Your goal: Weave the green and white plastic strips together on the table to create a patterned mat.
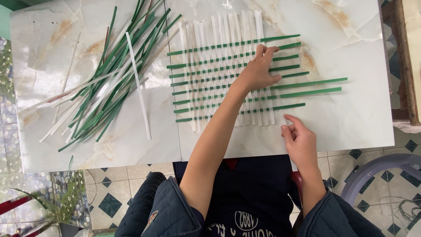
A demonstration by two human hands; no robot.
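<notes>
A half-woven mat [219, 74] of white vertical strips and green horizontal strips lies on the white marble table [351, 109]. My left hand [258, 70] reaches across and presses flat on the right part of the weave, fingers spread over the strips. My right hand [300, 140] rests at the table's near edge, its fingertips pinching the lower end of a white strip [283, 118] at the mat's right side. The two lowest long green strips [307, 87] stick out farther right than the others.
A loose pile of green and white strips [105, 74] is spread over the table's left half. A single white strip [138, 85] lies slanted between pile and mat. A wooden frame [405, 66] stands at right, a grey chair rim [377, 169] at lower right, and tiled floor below.
</notes>
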